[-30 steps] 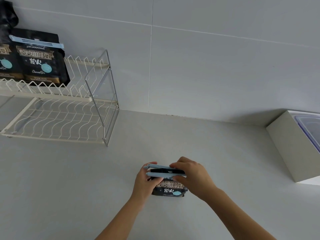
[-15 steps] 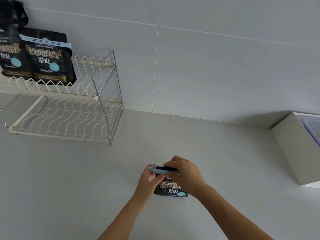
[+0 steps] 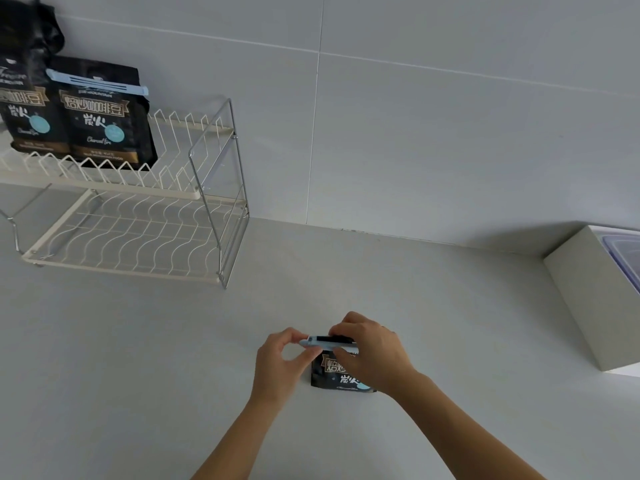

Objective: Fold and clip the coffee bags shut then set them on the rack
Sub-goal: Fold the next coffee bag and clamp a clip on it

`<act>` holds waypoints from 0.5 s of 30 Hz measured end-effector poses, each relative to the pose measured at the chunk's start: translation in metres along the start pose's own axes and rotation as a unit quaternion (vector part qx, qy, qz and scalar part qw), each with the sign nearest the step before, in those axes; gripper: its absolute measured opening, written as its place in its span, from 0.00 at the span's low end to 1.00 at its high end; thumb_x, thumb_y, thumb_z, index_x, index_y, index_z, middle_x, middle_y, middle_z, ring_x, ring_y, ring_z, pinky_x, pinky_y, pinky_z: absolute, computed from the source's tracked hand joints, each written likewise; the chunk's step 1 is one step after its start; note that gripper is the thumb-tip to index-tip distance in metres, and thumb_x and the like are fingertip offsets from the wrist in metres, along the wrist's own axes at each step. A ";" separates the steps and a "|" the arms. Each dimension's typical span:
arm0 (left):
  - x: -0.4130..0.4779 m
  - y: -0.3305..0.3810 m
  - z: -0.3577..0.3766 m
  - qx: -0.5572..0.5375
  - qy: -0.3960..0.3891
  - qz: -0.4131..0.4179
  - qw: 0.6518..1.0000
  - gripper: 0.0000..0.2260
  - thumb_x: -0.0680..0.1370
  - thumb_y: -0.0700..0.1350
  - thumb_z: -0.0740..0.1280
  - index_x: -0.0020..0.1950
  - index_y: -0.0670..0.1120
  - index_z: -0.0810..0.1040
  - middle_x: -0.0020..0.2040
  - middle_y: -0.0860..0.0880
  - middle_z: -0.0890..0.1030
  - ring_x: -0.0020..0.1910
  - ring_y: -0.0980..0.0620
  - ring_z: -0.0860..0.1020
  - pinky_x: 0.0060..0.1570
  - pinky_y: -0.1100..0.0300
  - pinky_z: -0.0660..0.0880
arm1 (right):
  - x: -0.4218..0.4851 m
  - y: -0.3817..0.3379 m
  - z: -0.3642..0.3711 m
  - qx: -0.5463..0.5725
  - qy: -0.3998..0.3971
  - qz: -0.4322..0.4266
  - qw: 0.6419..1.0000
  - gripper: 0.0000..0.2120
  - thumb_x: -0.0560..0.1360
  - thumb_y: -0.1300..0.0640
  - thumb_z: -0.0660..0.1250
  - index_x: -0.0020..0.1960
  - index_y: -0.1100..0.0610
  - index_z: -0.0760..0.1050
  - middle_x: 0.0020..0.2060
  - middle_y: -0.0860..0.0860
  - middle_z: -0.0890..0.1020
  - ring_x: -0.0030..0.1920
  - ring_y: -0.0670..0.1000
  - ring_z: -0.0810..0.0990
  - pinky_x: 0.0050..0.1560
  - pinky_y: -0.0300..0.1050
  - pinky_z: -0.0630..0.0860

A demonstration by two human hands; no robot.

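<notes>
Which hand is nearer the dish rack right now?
Left. The left hand pinches the clip at the end toward the rack; the right hand grips it farther right.

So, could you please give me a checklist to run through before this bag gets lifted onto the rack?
1. Clip across the bag's top: ok.
2. Clip snapped fully shut: cannot tell, right hand covers its far end.
3. Left hand pinches the clip's end: ok.
4. Bag standing upright on the counter: ok.
5. Free slots on the rack's upper tier beside the two shelved bags: ok.
</notes>
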State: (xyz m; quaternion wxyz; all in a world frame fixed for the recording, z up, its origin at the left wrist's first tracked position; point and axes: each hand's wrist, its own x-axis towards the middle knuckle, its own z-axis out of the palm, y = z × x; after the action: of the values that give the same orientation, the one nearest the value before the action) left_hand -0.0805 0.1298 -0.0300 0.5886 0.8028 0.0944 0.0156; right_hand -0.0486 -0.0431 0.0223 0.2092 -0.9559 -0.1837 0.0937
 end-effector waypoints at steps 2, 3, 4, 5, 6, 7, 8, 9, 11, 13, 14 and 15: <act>0.001 0.003 -0.005 0.060 -0.013 0.047 0.997 0.09 0.67 0.48 0.76 0.36 0.57 0.76 0.38 0.57 0.79 0.45 0.60 0.76 0.43 0.76 0.67 | 0.001 0.000 -0.003 0.007 -0.019 -0.015 1.000 0.08 0.72 0.48 0.65 0.51 0.44 0.75 0.48 0.42 0.78 0.41 0.48 0.78 0.37 0.42 0.72; 0.001 0.005 -0.007 0.080 -0.017 0.066 0.994 0.11 0.66 0.48 0.76 0.35 0.59 0.75 0.37 0.59 0.78 0.44 0.61 0.75 0.43 0.75 0.67 | 0.003 -0.002 -0.004 0.010 -0.034 -0.030 0.999 0.09 0.72 0.46 0.65 0.52 0.45 0.75 0.48 0.42 0.78 0.41 0.47 0.78 0.38 0.43 0.73; 0.001 0.008 -0.009 0.096 -0.021 0.078 0.992 0.12 0.66 0.49 0.77 0.34 0.60 0.74 0.37 0.60 0.78 0.44 0.61 0.76 0.43 0.74 0.68 | 0.005 -0.004 -0.005 0.009 -0.048 -0.046 0.998 0.10 0.73 0.43 0.65 0.52 0.45 0.75 0.47 0.43 0.79 0.42 0.47 0.78 0.39 0.44 0.74; 0.002 0.010 -0.011 0.109 -0.027 0.086 0.990 0.12 0.65 0.49 0.77 0.35 0.60 0.74 0.37 0.60 0.78 0.43 0.61 0.76 0.43 0.73 0.69 | 0.008 -0.007 -0.006 0.004 -0.058 -0.057 0.997 0.12 0.74 0.41 0.63 0.52 0.45 0.76 0.45 0.44 0.80 0.41 0.47 0.77 0.39 0.45 0.73; 0.003 0.010 -0.013 0.119 -0.034 0.091 0.988 0.11 0.65 0.49 0.77 0.35 0.59 0.76 0.37 0.60 0.78 0.42 0.61 0.77 0.43 0.70 0.71 | 0.009 -0.009 -0.005 0.001 -0.060 -0.059 0.996 0.14 0.74 0.39 0.62 0.51 0.46 0.76 0.44 0.45 0.81 0.41 0.47 0.77 0.39 0.45 0.72; 0.005 0.011 -0.017 0.126 -0.042 0.094 0.987 0.09 0.66 0.49 0.77 0.36 0.57 0.78 0.37 0.60 0.79 0.42 0.61 0.77 0.44 0.67 0.72 | 0.010 -0.010 -0.005 0.001 -0.059 -0.056 0.997 0.15 0.74 0.38 0.60 0.51 0.47 0.77 0.43 0.46 0.81 0.41 0.47 0.77 0.38 0.45 0.72; 0.006 0.012 -0.021 0.133 -0.051 0.100 0.985 0.06 0.66 0.49 0.77 0.38 0.55 0.80 0.37 0.60 0.80 0.41 0.61 0.78 0.44 0.65 0.73 | 0.011 -0.010 -0.003 0.004 -0.055 -0.053 0.997 0.16 0.74 0.38 0.60 0.50 0.47 0.77 0.43 0.46 0.81 0.41 0.48 0.77 0.39 0.45 0.72; 0.007 0.013 -0.024 0.149 -0.062 0.113 0.980 0.05 0.68 0.49 0.76 0.40 0.53 0.82 0.38 0.60 0.81 0.41 0.61 0.78 0.45 0.62 0.75 | 0.010 -0.010 -0.001 0.007 -0.051 -0.051 0.997 0.15 0.75 0.39 0.60 0.50 0.47 0.77 0.43 0.46 0.81 0.42 0.48 0.77 0.39 0.46 0.73; 0.011 0.016 -0.030 0.219 -0.080 0.166 0.958 0.04 0.71 0.50 0.73 0.43 0.52 0.84 0.39 0.58 0.83 0.42 0.58 0.78 0.48 0.58 0.73 | 0.009 -0.009 0.002 0.005 -0.044 -0.052 0.998 0.10 0.76 0.43 0.61 0.50 0.47 0.76 0.44 0.45 0.80 0.42 0.49 0.78 0.39 0.46 0.73; 0.013 0.020 -0.033 0.288 -0.087 0.214 0.929 0.06 0.73 0.53 0.69 0.44 0.52 0.83 0.40 0.57 0.83 0.43 0.57 0.77 0.50 0.58 0.68 | 0.009 -0.011 0.005 -0.014 -0.041 -0.058 0.997 0.08 0.77 0.46 0.60 0.50 0.47 0.75 0.44 0.46 0.79 0.41 0.51 0.77 0.37 0.44 0.70; 0.015 0.022 -0.034 0.315 -0.093 0.229 0.916 0.07 0.74 0.54 0.67 0.43 0.52 0.82 0.40 0.57 0.83 0.44 0.56 0.77 0.50 0.59 0.66 | 0.008 -0.013 0.007 -0.020 -0.040 -0.060 0.997 0.08 0.77 0.47 0.59 0.50 0.48 0.75 0.44 0.46 0.79 0.41 0.51 0.77 0.37 0.44 0.69; 0.017 0.024 -0.035 0.340 -0.099 0.242 0.903 0.09 0.75 0.55 0.65 0.42 0.52 0.81 0.39 0.56 0.83 0.43 0.55 0.76 0.49 0.59 0.65 | 0.009 -0.015 0.008 -0.023 -0.037 -0.062 0.997 0.08 0.78 0.47 0.59 0.51 0.49 0.74 0.44 0.46 0.78 0.40 0.51 0.76 0.36 0.44 0.69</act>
State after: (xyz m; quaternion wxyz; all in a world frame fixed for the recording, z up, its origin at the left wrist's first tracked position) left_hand -0.0658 0.1585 0.0017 0.2638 0.9498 -0.1624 0.0446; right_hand -0.0475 -0.0242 0.0205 0.1852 -0.9431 -0.2523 0.1120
